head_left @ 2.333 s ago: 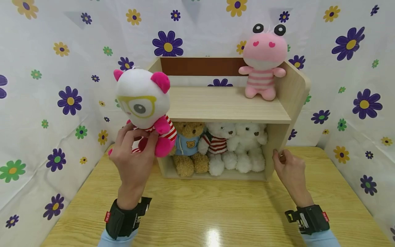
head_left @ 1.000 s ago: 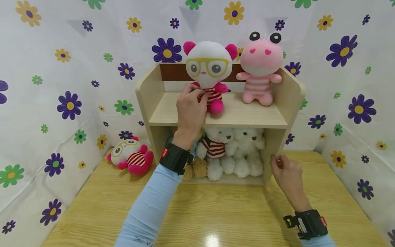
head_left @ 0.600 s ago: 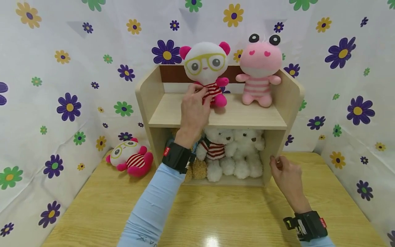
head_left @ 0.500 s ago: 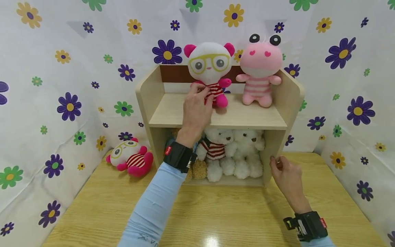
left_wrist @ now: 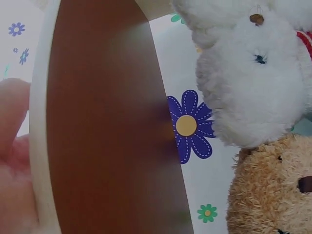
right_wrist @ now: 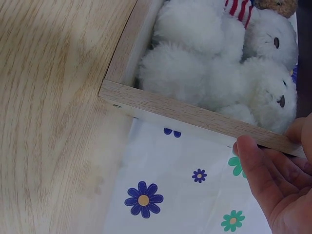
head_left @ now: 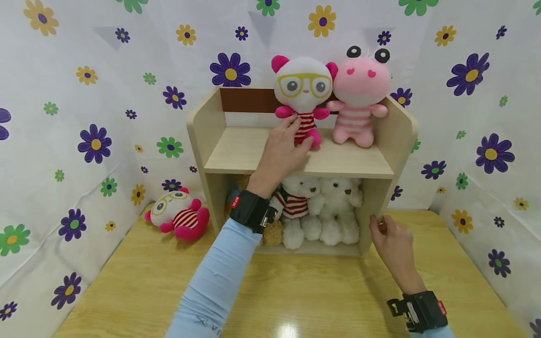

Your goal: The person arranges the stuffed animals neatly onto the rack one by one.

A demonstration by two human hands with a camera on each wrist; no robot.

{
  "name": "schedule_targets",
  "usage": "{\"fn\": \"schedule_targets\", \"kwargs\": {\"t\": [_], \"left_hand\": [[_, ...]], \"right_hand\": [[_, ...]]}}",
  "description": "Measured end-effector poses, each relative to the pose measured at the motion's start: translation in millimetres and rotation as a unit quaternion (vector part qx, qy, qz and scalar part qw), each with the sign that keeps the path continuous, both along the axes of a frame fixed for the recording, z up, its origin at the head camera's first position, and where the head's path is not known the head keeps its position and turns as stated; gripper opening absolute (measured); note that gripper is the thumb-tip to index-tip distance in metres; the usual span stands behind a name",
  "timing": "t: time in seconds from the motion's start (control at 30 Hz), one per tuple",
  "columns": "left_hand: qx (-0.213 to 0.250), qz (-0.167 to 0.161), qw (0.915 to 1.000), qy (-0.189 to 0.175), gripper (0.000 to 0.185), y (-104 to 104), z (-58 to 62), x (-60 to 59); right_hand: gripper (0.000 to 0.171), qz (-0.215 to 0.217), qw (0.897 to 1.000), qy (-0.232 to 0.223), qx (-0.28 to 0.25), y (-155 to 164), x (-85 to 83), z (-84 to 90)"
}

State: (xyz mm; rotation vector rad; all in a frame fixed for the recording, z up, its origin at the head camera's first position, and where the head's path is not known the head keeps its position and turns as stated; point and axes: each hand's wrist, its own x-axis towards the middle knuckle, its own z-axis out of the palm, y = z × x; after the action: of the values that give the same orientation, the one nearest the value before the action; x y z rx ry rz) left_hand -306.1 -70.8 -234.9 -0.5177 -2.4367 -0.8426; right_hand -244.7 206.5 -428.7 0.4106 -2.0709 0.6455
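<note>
In the head view a panda plush with yellow glasses and a red-striped body sits on the upper board of a wooden shelf. My left hand touches its lower body from the left and front, thumb spread from the other fingers. Right beside the panda sits a pink hippo-like plush, their heads touching or nearly so. My right hand grips the front edge of the shelf's right side panel; the right wrist view shows its fingers at that edge. The left wrist view shows the shelf board's dark underside.
White teddy bears and a brown bear, partly hidden by my left arm, fill the lower compartment. Another panda plush lies tilted on the wooden table, left of the shelf. A flower-printed cloth hangs behind.
My left hand carried the panda plush from the left onto the upper shelf, then shifted it right against the pink plush. Its fingers have since loosened. The right hand stayed at the shelf.
</note>
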Motion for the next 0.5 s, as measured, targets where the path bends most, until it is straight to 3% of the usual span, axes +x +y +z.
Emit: {"fn": "schedule_targets", "kwargs": {"t": [0.17,0.5], "left_hand": [[-0.018,-0.03,0.9984,-0.044,0.063,-4.3,0.7,-1.9],[-0.041,-0.03,0.9978,-0.042,0.063,-4.6,3.7,-0.2]], "right_hand": [[0.019,0.001,1.0,0.003,-0.001,-1.1,-0.6,0.9],[0.018,-0.008,1.0,-0.018,-0.003,-1.2,0.0,-0.3]]}}
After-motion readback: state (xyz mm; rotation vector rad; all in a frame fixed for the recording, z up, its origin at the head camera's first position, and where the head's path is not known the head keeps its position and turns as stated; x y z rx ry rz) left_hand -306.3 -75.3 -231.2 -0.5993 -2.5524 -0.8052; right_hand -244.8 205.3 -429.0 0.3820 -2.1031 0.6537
